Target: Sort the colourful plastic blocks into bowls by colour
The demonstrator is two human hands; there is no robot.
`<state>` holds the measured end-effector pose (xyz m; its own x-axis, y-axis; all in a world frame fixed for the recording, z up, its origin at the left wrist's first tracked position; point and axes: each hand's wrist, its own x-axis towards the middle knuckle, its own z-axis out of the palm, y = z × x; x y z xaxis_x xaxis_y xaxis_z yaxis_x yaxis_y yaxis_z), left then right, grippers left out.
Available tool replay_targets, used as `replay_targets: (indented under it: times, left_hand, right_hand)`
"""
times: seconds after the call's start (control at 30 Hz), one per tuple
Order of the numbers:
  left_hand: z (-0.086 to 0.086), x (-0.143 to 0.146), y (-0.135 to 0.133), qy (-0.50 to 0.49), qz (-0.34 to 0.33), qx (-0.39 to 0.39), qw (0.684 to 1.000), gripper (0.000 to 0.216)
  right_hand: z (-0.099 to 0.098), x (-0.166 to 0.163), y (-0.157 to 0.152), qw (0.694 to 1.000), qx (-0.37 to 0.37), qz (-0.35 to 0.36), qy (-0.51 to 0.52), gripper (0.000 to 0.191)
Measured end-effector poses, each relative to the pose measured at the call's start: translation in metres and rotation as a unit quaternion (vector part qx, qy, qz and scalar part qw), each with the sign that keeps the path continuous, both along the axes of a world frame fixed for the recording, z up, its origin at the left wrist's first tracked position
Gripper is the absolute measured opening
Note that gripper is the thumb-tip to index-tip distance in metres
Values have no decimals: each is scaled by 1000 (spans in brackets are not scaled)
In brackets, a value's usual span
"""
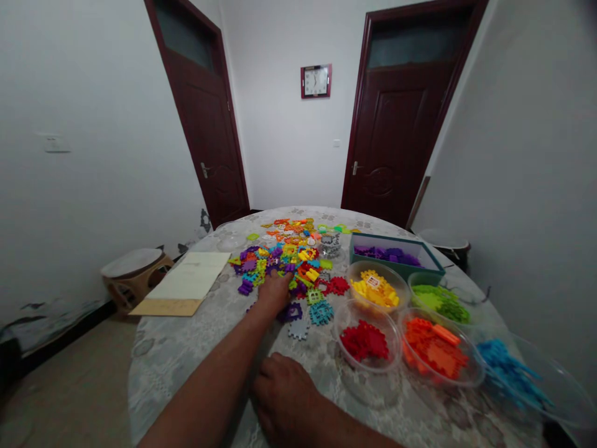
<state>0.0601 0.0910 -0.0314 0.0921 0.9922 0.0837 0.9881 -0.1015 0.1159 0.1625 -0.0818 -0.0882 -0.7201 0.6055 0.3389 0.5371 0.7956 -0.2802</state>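
My left hand [275, 294] reaches into the near side of a mixed heap of colourful plastic building pieces [265, 258]. Its fingertips touch the pieces, and their grip is hidden among them. Closer to me, my right hand [285, 387] rests low over the table with its fingers curled in; whatever lies inside them, if anything, is out of sight. Near the left hand are a purple square piece [293, 312], a grey piece [298, 330], a stack of blue pieces [321, 313], a green square piece [314, 297] and red pieces [337, 285].
Clear bowls of red [366, 341], yellow [375, 289], green [438, 302], orange [436, 348] and blue pieces [513, 373] stand at the right. A green-edged box [424, 272] holds purple pieces. At the left, a paper folder [186, 280] overhangs the cloth-covered table [186, 367]. Stools flank the table.
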Motion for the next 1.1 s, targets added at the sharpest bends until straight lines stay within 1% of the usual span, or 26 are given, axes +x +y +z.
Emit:
replay_targets:
  times: [0.23, 0.33, 0.47, 0.6, 0.67, 0.73, 0.83, 0.9, 0.93, 0.97, 1.0, 1.07, 1.1]
  left_hand:
    - [-8, -14, 9, -43, -23, 11, 999, 51]
    - [-10, -20, 8, -89, -32, 34, 995, 50]
    - [-13, -34, 0, -171, -43, 63, 982, 53]
    - [-12, -46, -12, -279, -46, 85, 955, 52]
    - [-10, -49, -17, -344, -45, 89, 934, 53]
    - [-6, -49, -21, -414, -44, 83, 905, 52]
    - [2, -48, -28, -525, -37, 52, 848, 42]
    - [10, -47, -36, -588, -32, 24, 808, 35]
    - [15, -46, -41, -623, -32, 6, 782, 33]
    - [20, -45, -47, -663, -34, -18, 747, 31]
    - [25, -43, -54, -711, -38, -49, 701, 29]
    - [33, -40, -68, -839, -36, -158, 519, 26]
    - [37, -38, -75, -870, -36, -196, 451, 25]
  right_hand:
    - [5, 1, -2, 1000, 3, -5, -23, 11]
    - [7, 2, -2, 999, 7, -2, -35, 10]
    - [11, 2, -3, 999, 10, -6, -45, 8]
    - [15, 4, -5, 999, 10, -11, -39, 6]
    - [16, 6, -5, 999, 10, -6, -37, 4]
    - [15, 8, -4, 999, 10, 3, -35, 3]
    - [14, 11, -2, 1000, 5, 15, -22, 1]
    - [16, 14, -2, 1000, 14, 18, 10, 9]
    - [19, 16, -3, 999, 26, 18, 37, 13]
    - [24, 18, -3, 996, 46, 19, 73, 18]
    - [30, 20, -5, 991, 72, 20, 114, 22]
    - [45, 27, -8, 972, 132, 12, 196, 31]
    - [53, 32, -10, 960, 159, 7, 230, 35]
